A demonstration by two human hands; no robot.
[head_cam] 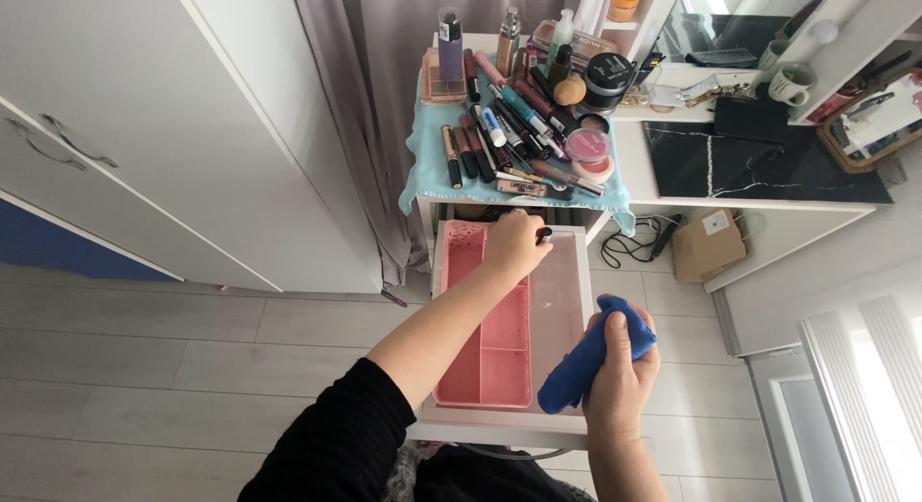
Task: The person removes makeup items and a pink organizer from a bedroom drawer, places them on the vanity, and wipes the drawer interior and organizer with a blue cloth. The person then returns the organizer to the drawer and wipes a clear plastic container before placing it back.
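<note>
pink organizer tray, divided into compartments, lying in the left part of an open white drawer below a small white table. left hand reaches over the tray's far end, fingers curled around a small dark item whose kind cannot be told. right hand hovers over the drawer's right edge, fingers clenched around a bunched blue cloth. on the tabletop above, a light blue towel carries a crowded pile of cosmetics: tubes, bottles, jars and a round pink compact. a black marble-pattern surface lies to the right, and a white mug stands beyond it.
</note>
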